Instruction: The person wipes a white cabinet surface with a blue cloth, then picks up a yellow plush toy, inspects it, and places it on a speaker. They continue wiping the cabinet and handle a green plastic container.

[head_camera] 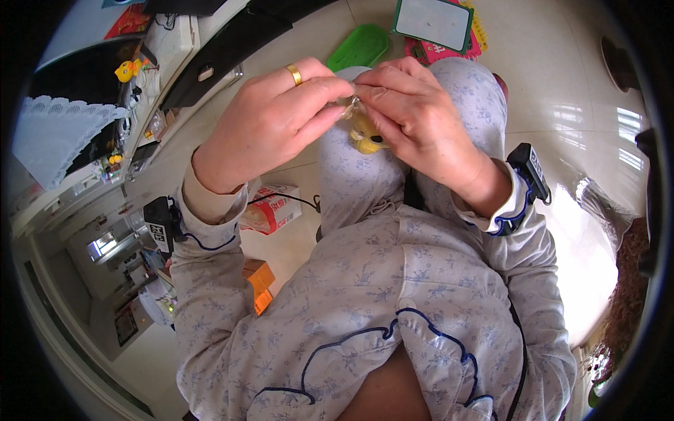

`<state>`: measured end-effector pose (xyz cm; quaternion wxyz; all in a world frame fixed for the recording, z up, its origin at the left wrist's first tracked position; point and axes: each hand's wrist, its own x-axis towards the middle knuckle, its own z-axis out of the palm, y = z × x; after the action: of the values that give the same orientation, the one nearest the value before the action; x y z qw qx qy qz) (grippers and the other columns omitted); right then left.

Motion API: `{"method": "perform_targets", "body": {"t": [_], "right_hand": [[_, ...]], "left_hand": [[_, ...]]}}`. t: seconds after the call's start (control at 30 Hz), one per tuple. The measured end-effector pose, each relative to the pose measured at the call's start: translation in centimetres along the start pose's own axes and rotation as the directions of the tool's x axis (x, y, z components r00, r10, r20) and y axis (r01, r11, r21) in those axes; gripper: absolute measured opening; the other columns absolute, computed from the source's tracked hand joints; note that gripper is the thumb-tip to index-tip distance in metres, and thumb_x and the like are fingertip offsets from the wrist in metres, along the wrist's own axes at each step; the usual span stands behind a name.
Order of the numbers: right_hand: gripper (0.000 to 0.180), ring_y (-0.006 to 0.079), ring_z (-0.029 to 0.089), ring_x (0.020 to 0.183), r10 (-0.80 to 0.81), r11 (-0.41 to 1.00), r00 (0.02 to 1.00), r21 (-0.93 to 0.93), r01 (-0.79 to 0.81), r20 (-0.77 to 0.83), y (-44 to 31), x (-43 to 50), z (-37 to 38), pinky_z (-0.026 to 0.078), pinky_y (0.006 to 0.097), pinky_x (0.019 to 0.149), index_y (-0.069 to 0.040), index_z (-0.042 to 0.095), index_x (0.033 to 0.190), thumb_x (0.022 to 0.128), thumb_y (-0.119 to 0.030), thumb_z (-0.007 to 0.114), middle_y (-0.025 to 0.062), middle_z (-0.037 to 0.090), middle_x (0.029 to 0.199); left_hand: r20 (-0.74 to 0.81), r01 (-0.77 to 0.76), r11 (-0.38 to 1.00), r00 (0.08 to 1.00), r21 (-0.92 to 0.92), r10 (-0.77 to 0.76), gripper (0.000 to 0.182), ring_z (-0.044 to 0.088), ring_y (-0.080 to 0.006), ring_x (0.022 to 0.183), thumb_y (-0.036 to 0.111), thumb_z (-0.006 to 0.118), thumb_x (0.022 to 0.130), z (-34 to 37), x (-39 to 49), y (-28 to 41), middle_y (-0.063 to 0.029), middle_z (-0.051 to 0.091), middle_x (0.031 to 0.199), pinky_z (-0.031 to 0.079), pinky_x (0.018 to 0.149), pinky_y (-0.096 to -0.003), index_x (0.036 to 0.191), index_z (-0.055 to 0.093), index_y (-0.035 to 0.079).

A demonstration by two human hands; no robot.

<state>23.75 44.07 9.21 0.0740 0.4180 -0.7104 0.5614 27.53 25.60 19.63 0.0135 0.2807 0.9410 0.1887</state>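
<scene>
Both hands meet above my knees at a small yellow figure [367,141] with dark and white details, which seems wrapped in clear plastic. With thumb and fingers, my left hand [279,113], a gold-coloured ring on one finger, pinches the gathered top of the clear wrapping [352,108]. My right hand [418,113] pinches the same gathered top from the other side, its thumb beside the figure. The figure hangs just under the fingertips, over one trouser leg, partly hidden by my right hand.
A green plastic tray [359,46], a white board with a green frame [433,23] and a pink item [447,51] lie on the tiled floor beyond my knees. A red and white box [274,209] and an orange box [258,284] stand at my left. A cabinet carries a yellow duck toy [128,70].
</scene>
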Motion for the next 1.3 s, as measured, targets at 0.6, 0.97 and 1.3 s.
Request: {"method": "perform_targets", "body": {"t": [0.6, 0.97, 1.3], "right_hand": [[0.011, 0.0261, 0.055, 0.083, -0.006, 1.0, 1.0, 0.023, 0.006, -0.015, 0.12, 0.23, 0.11, 0.045, 0.036, 0.074, -0.005, 0.067, 0.086, 0.076, -0.008, 0.066, 0.0044, 0.063, 0.091], [0.01, 0.0268, 0.055, 0.083, 0.013, 0.999, 0.999, 0.033, -0.012, -0.029, 0.26, 0.17, 0.22, 0.047, 0.0362, 0.075, -0.004, 0.068, 0.085, 0.076, -0.007, 0.065, 0.0051, 0.064, 0.089], [0.011, 0.0275, 0.056, 0.082, 0.028, 0.999, 0.998, 0.045, -0.026, -0.055, 0.43, 0.09, 0.45, 0.047, 0.0364, 0.075, -0.003, 0.068, 0.085, 0.076, -0.008, 0.065, 0.0063, 0.064, 0.087]], "left_hand": [[0.017, -0.009, 0.998, 1.0, 0.068, 0.008, 0.02, 0.06, -0.0245, 0.07, 0.003, 0.07, 0.075, -0.18, 0.76, 0.51, -0.0079, 0.056, 0.085, 0.049, 0.061, -0.0329, 0.092, 0.06, 0.002], [0.03, -0.009, 0.996, 1.0, 0.088, 0.006, 0.021, 0.059, -0.0257, 0.07, 0.003, 0.069, 0.077, -0.03, 0.6, 0.49, -0.0081, 0.056, 0.084, 0.048, 0.06, -0.0344, 0.093, 0.057, 0.003], [-0.001, 0.03, 0.99, 1.0, 0.138, -0.03, 0.019, 0.062, -0.0245, 0.073, 0.005, 0.068, 0.079, 0.5, 0.07, 0.55, -0.0064, 0.061, 0.088, 0.05, 0.06, -0.033, 0.094, 0.057, 0.004]]}}
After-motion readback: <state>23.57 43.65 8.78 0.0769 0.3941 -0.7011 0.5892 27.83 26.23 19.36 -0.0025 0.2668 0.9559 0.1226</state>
